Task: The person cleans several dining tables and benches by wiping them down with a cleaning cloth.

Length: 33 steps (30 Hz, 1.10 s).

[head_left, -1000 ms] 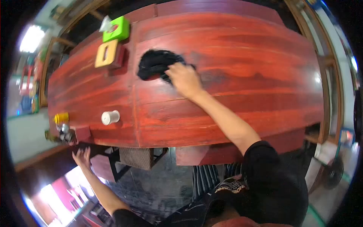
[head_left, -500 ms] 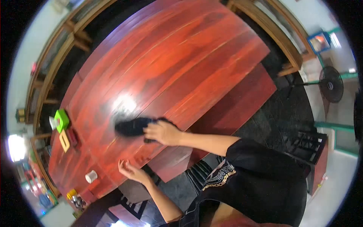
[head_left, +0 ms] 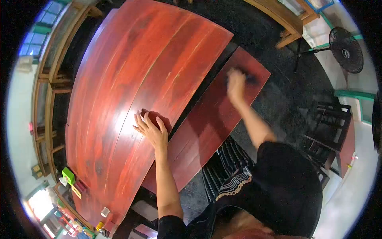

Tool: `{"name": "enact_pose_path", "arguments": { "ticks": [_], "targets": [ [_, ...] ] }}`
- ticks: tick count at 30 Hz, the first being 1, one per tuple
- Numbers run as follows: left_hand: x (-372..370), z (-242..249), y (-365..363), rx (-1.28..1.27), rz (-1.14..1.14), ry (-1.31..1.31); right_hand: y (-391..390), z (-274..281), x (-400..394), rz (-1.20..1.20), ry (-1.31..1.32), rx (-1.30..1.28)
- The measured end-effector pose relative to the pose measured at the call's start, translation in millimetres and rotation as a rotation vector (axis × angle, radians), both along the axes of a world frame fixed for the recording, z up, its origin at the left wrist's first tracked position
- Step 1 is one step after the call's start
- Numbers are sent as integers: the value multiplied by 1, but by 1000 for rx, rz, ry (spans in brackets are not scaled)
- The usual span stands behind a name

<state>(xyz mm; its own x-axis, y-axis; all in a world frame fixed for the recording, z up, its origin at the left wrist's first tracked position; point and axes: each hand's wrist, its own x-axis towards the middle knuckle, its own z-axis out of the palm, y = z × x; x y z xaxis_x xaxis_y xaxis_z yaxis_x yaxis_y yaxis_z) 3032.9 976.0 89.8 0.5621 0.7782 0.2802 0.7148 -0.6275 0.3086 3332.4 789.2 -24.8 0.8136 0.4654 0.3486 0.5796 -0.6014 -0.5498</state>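
Observation:
My left hand (head_left: 151, 126) rests on the red wooden table (head_left: 159, 51) near its edge, fingers spread and nothing held. Over the far part of the lower red bench (head_left: 199, 131), my right hand (head_left: 236, 83) is closed on a black cloth (head_left: 251, 79). Motion blurs both this hand and the cloth, which appears pressed against the bench's top.
A green tissue box (head_left: 68, 175), a yellow object (head_left: 76, 192) and a white cup (head_left: 105, 212) stand at the table's lower-left end. A black fan (head_left: 345, 51) stands to the right. Dark stools (head_left: 328, 131) are at the right, and wooden-framed cabinets (head_left: 49, 91) line the left.
My right hand has moved with the black cloth from the tabletop to the bench, up and right. My left hand has come forward and lies on the table. The view has shifted.

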Motion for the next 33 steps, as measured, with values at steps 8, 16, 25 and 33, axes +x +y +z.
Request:
{"name": "enact_pose_path", "arguments": {
  "ticks": [8, 16, 25, 33],
  "targets": [
    [11, -12, 5, 16, 9, -76, -85, -141, -261, 1308, 80, -151],
    [10, -11, 4, 50, 36, -30, -135, -109, 146, 38, 240, -207],
    [72, -24, -23, 118, 237, 224, -244, -133, 147, 804, 88, -323],
    [333, -18, -79, -244, 367, 122, -399, -82, 388, -102, 240, -270]
  ]
}}
